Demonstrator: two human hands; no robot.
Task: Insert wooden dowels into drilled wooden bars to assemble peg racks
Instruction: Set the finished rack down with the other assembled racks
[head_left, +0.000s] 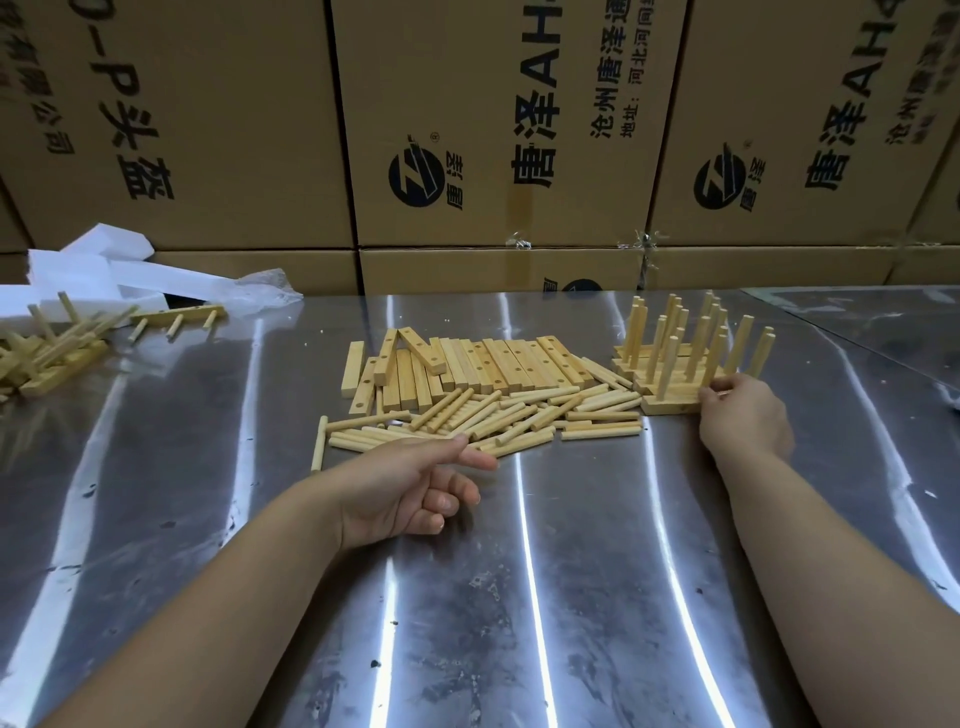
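Several finished racks (49, 351) lie heaped at the far left edge of the frame, with one more rack (179, 316) on its side just right of them, below crumpled white wrapping (104, 265). In the centre, a row of drilled bars (483, 364) sits on the steel table (519, 597), and a loose pile of dowels (498, 415) is spread in front of them. The left hand (410, 493) hovers at the near edge of that pile, forefinger and thumb stretched out, the other fingers loosely curled, holding nothing. To the right stand more assembled racks (675, 343), pegs upright. The right hand (743, 415) curls its fingers over the right end of the front rack (670, 402) in that group.

By my reckoning the job is somewhere in the middle: two batches are done, but many bars and dowels remain unjoined, and no bar is being filled just now.
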